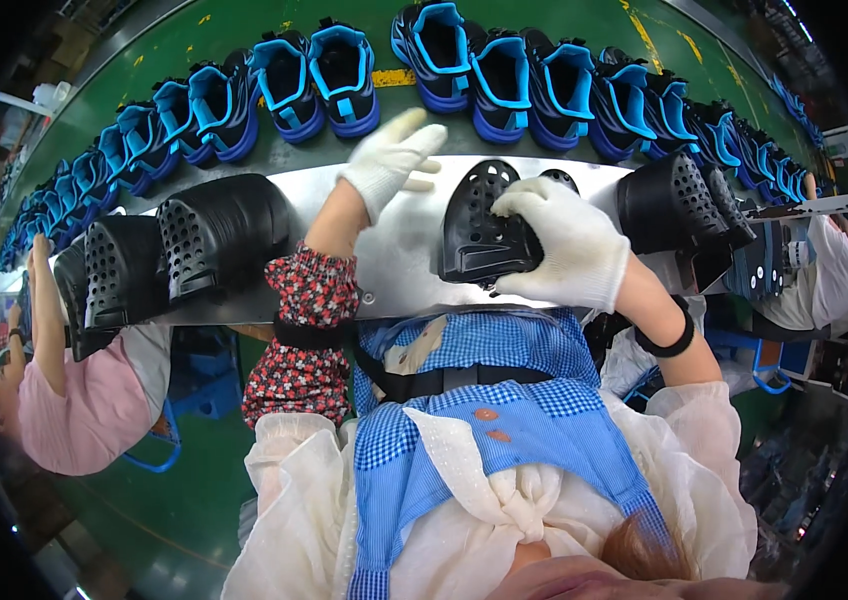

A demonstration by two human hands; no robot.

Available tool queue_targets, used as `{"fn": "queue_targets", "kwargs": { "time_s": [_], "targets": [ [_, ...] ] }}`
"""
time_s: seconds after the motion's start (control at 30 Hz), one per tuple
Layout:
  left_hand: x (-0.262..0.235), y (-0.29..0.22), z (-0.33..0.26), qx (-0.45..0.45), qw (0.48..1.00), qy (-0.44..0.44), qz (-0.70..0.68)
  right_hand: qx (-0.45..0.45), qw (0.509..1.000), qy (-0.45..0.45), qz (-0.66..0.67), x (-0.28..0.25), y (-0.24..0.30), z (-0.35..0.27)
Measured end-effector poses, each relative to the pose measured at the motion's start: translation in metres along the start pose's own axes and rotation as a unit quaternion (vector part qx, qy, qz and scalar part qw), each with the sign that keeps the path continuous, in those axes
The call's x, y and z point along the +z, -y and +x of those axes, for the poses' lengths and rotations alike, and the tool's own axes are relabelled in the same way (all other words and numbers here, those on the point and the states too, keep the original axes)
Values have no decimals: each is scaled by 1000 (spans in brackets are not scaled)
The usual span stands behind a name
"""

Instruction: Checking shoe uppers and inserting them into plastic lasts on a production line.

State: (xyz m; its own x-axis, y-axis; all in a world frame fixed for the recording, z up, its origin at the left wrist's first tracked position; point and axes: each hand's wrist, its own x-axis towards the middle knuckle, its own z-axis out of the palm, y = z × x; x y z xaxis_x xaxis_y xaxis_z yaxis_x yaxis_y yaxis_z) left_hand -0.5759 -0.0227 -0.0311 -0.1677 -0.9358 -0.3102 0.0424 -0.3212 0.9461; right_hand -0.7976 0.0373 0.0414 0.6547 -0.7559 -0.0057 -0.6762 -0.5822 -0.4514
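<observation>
My right hand (576,240), in a white knit glove, has its thumb and fingers around the side of a black perforated plastic shoe form (472,225). That form is over the metal worktop (374,262), in front of me. A bit of a second black perforated piece (558,178) shows behind my right hand's fingers. My left hand (394,162), gloved the same way, is held above the worktop's far edge with fingers stretched out and nothing in them. The nearest thing to it is a black and blue sneaker (342,80) in the row beyond.
Black and blue sneakers (500,85) line the green surface (394,40) beyond the worktop. Nested black perforated forms stand at left (229,240) and right (669,205). A person in pink (94,400) sits at left; another in white (824,270) works at right.
</observation>
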Motion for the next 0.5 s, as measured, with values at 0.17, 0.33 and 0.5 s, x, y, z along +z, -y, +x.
{"fn": "queue_targets", "kwargs": {
  "time_s": [0.17,0.33,0.5],
  "targets": [
    [22,1,-14,-70,886,197,-414,-152,985,-81,20,-16,10,-3],
    [16,-2,-10,100,894,139,-414,-157,976,-112,102,-15,6,12],
    [-5,-9,-2,188,886,93,-413,-10,943,32,331,-19,3,27]
  ]
}}
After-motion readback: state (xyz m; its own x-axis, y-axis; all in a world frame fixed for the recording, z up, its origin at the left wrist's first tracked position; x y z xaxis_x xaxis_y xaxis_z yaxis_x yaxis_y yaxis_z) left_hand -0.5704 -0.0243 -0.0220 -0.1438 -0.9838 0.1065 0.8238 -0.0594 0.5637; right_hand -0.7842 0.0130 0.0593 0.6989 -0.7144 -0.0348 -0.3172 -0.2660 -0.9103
